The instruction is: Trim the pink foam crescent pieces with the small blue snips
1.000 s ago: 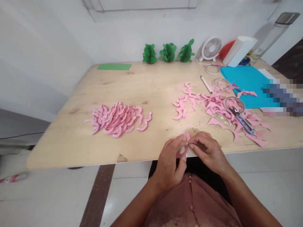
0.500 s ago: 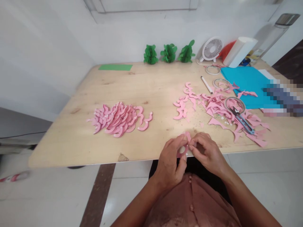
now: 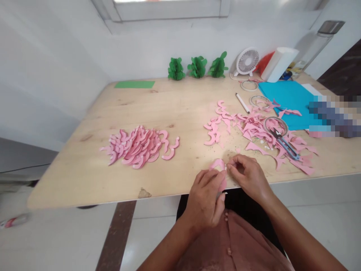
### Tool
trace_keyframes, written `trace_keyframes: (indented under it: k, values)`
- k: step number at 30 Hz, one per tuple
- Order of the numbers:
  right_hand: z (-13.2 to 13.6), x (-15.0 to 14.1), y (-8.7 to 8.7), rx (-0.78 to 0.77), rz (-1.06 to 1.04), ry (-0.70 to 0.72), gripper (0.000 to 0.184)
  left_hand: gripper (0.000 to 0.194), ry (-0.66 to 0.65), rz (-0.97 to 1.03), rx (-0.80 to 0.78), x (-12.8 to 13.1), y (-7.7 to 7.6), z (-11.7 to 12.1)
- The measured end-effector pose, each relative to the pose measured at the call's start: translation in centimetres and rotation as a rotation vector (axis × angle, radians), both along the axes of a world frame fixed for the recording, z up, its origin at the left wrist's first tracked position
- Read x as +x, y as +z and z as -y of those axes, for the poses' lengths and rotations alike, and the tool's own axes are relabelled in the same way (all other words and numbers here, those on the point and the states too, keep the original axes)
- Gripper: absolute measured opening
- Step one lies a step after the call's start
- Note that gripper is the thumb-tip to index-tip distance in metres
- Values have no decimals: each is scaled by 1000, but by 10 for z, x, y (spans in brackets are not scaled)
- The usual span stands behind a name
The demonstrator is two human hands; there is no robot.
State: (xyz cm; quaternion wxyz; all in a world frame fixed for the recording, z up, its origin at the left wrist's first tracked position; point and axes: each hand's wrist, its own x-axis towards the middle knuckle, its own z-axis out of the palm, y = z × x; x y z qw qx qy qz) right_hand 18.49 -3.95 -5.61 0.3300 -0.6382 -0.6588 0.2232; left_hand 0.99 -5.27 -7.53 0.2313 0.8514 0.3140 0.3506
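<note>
Lower ctr: L hand [image 3: 205, 196] grips pink curved paper cutout [image 3: 217, 163]; R hand [image 3: 249, 174] at edge, hold unclear. Best kept flat.

Upper garment: reddish-brown button-front shirt [image 3: 208, 246], lightly creased. Closure: small, round, matching buttons [image 3: 229, 251] along a vertical front placket; upper two closely spaced. Lower garment: black, cut indeterminate. Left hand [image 3: 203, 195], right hand [image 3: 248, 174] and forearms [image 3: 296, 233]: bare.
</note>
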Motion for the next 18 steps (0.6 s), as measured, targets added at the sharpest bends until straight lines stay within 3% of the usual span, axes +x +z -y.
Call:
trace_keyframes:
  k: [6, 18]
  values:
    - [-6, -8, 1, -60, 35, -35, 15, 53, 62, -4, 56, 3, -4, 5]
    - [-10, -21, -1, -29, 161, -138, 15, 51, 95, 60, 108, 5, -5, 5]
